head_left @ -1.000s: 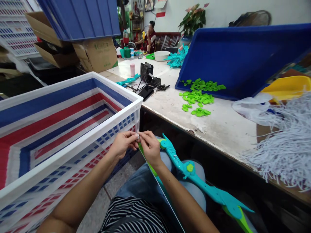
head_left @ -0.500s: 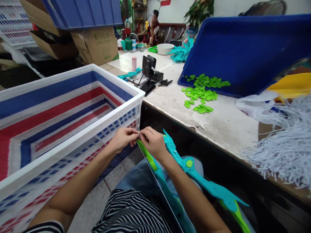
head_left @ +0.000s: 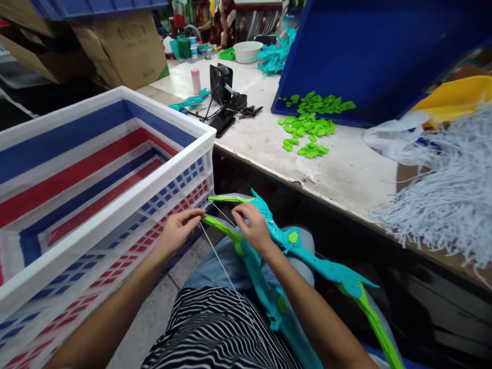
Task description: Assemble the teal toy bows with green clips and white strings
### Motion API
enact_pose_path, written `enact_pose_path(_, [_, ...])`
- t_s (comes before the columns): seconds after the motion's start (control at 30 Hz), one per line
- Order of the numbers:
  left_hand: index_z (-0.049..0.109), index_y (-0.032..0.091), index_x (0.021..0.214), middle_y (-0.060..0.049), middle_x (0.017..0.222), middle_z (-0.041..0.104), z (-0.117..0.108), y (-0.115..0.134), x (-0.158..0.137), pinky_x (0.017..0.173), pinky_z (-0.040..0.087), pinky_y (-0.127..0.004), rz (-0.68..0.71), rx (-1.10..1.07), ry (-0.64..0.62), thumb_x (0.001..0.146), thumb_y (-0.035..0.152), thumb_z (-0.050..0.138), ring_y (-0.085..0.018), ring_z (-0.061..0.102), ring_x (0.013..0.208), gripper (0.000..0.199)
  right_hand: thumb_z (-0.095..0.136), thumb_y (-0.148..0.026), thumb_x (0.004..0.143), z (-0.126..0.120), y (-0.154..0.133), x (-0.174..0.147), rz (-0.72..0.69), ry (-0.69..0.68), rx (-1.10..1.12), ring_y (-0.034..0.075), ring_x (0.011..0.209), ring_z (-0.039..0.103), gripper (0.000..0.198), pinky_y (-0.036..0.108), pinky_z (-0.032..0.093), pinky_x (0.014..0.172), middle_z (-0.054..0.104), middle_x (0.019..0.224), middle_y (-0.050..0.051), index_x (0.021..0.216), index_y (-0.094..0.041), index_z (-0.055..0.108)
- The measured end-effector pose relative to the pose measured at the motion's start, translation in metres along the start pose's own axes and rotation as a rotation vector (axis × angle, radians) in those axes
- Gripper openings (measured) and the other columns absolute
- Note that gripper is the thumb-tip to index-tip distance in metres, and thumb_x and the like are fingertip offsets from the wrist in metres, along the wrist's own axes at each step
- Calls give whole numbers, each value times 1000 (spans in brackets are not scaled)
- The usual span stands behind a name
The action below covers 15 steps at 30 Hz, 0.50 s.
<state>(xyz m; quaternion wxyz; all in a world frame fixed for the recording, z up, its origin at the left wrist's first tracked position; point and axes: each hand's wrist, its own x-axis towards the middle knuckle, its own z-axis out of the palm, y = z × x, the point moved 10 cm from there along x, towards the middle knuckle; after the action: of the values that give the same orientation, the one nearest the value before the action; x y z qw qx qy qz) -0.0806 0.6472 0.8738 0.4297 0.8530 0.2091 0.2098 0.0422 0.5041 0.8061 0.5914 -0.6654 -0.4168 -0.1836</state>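
Note:
Two teal-and-green plastic toy bows lie across my lap. My left hand (head_left: 179,230) is closed in a pinch at the green tip of the near toy bow (head_left: 253,266), where its white string (head_left: 219,256) meets the tip and runs down across the striped shirt. Over the bows, my right hand (head_left: 252,225) has loosely curled fingers with a gap between them. The far toy bow (head_left: 315,261) has its green tip just beyond both hands; its short visible length of string passes behind my right fingers.
A white crate (head_left: 154,179) with a striped lining stands at left. On the worktable (head_left: 346,179) are green plastic pieces (head_left: 307,125), a tilted blue bin (head_left: 365,61), a small black fan (head_left: 221,84) and a bundle of white strings (head_left: 442,189). A person sits at the far end.
My hands, close together at a bow tip before, have moved apart. The near bow's tip has shifted left with my left hand, and the far bow's tip now shows. The view has tilted down.

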Motion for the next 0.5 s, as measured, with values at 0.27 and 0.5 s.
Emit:
enact_pose_path(0.27, [68,28,102,-9,101,70,57,-78,-87,83,52,-43,290,398,-326,84,29,49,-27,64,96,26,63,-41,78,-54,124,-114,335,-249,-672,34,105,46,50,43,42,83,51,116,19,121,-15,54])
enact_pose_path(0.5, [64,18,107,-11,117,63,220,-53,-120,104,38,-50,1137,868,-706,91,14,41,-26,51,121,28,64,-32,79,-38,121,-103,461,-488,-752,29,97,48,42,36,41,81,51,112,15,118,-18,56])
